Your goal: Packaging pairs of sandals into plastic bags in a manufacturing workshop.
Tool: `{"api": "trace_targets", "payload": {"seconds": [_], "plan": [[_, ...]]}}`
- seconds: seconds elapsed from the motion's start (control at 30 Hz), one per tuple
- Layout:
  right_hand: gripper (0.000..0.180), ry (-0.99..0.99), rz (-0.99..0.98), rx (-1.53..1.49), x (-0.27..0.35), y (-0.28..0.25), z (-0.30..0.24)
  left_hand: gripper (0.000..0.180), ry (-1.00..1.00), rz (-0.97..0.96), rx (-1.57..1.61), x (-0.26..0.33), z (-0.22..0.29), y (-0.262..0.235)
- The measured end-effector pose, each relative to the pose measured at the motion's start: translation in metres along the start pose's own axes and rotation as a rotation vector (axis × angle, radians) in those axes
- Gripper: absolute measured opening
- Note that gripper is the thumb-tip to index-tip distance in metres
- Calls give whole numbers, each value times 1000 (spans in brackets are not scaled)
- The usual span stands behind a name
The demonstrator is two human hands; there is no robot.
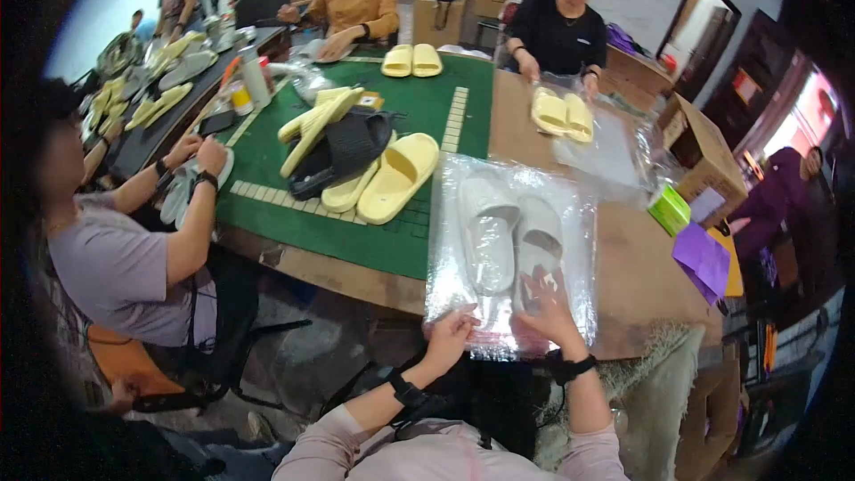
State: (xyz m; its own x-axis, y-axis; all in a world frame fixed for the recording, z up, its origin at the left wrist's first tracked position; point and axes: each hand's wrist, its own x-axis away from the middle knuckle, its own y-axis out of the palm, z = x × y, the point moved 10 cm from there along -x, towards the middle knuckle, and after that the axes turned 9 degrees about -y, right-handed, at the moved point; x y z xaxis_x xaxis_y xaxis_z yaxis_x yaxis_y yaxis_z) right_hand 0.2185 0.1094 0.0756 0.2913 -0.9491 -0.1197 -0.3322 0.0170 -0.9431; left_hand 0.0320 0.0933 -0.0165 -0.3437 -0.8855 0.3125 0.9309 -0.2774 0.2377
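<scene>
A pair of white slide sandals [492, 249] lies side by side with a clear plastic bag [576, 205] spread flat around them on the table; I cannot tell for sure whether they are fully inside it. At the bag's near left corner, my left hand [451, 338] has its fingers closed on the plastic edge. My right hand [549, 310] presses on the heel end of the right sandal, its fingers spread and stretched forward. Left of the bag sits a pile of pale yellow slides [398, 180], with a black pair [343, 153] among them.
Across the brown tabletop [637, 281], a co-worker holds a bagged yellow pair [563, 114]. To the left, another co-worker handles grey slides [183, 187]. Purple [702, 260] and green packets [669, 210] lie at the right edge beside a cardboard box [704, 147]. A green mat [312, 236] covers the left part.
</scene>
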Motion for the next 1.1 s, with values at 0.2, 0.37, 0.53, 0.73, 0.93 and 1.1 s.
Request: {"api": "trace_targets", "payload": {"seconds": [0.2,0.37,0.53,0.73,0.93,1.1], "plan": [[61,68,207,300,-9,-9,10,38,77,-20,-22,-7,11,22],[55,137,226,241,4,-24,-19,23,-46,-24,30,7,14,10],[49,34,123,-18,40,-71,-71,18,-68,-114,-35,13,38,24],[77,-227,414,156,58,-156,-124,16,-16,-448,-142,13,32,64],[130,-257,-83,85,36,-92,-125,21,118,-744,-215,59,67,69],[118,-78,-86,73,71,-91,-120,19,17,-977,-59,75,72,117]]}}
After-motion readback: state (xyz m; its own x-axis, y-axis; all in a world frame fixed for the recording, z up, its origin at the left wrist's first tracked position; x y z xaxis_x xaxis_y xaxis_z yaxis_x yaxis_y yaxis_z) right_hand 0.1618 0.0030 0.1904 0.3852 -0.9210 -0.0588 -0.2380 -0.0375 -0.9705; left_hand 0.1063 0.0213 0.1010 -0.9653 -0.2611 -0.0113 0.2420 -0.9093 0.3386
